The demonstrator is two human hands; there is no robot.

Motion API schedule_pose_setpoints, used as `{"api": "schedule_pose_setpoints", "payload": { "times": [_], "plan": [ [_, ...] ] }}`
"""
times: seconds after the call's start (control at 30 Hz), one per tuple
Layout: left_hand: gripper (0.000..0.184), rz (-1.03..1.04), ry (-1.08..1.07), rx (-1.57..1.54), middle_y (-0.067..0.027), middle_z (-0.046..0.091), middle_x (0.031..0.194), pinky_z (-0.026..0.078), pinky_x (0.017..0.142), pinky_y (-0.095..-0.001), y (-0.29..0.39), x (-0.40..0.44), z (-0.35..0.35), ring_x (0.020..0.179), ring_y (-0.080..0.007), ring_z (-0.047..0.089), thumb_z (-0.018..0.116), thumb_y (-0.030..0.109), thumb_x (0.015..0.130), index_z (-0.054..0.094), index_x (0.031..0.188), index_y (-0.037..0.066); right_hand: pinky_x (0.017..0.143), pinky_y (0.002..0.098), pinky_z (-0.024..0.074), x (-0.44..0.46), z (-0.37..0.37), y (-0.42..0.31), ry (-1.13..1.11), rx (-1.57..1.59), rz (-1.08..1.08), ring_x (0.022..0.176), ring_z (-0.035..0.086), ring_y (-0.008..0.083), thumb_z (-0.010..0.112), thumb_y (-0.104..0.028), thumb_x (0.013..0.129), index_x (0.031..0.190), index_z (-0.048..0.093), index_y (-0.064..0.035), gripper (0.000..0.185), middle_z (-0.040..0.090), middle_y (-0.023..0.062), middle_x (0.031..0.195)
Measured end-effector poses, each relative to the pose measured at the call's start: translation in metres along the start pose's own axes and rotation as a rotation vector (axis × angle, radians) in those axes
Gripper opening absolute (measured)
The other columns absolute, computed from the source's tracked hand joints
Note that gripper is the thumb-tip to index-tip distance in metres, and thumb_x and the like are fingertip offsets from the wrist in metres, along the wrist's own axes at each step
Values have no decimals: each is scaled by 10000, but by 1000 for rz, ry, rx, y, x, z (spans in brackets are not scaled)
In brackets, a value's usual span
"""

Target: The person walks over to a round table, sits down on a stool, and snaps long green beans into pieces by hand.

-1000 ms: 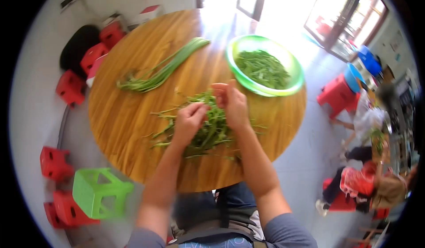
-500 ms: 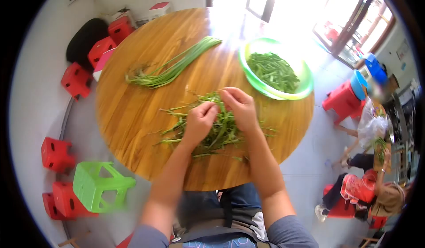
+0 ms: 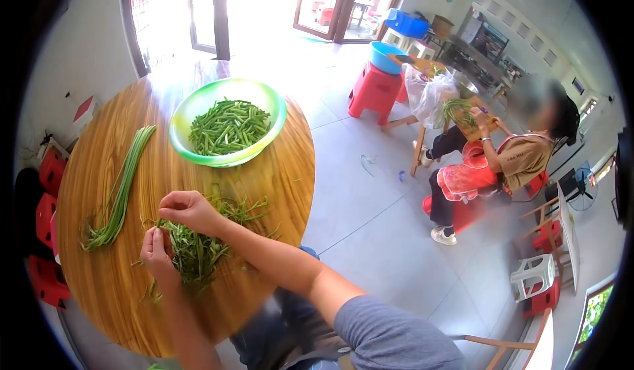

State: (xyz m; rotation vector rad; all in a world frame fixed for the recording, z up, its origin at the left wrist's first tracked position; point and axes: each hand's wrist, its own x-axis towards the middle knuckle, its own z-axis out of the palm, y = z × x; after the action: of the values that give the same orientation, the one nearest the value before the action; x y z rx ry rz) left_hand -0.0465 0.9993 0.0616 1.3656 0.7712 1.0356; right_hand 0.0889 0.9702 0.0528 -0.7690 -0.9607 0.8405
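My left hand (image 3: 158, 254) is pinched around a thin green stem at the left edge of a loose pile of leafy greens (image 3: 198, 258). Just above it, my right hand (image 3: 188, 210) has its thumb and fingers pressed together; whatever lies between them is too small to make out. Behind my hands stands a green and white bowl (image 3: 279, 122) holding cut green stem pieces (image 3: 230, 127). A bundle of long green stalks (image 3: 124, 188) lies on the round wooden table (image 3: 284, 192), left of the bowl.
To the right, a person (image 3: 522, 155) in a red apron sits holding greens over a board. A red stool (image 3: 374, 91) carries a blue basin (image 3: 386, 58). More red stools (image 3: 47, 281) stand at the left wall. Glass doors are at the back.
The view has swung right, bringing the seated person closer to the middle and shifting the table leftward. My hands remain close together over the pile.
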Motion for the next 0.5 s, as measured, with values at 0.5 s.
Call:
{"api": "schedule_pose_setpoints", "payload": {
  "times": [0.5],
  "plan": [
    [161,-59,232,-49,80,377,579,195,414,-175,-20,17,-20,470,-2,283,469,180,917,570,827,92,579,312,475,-15,24,-4,-138,-735,-346,657,586,234,652,-42,740,782,593,-13,78,567,93,743]
  ]
}}
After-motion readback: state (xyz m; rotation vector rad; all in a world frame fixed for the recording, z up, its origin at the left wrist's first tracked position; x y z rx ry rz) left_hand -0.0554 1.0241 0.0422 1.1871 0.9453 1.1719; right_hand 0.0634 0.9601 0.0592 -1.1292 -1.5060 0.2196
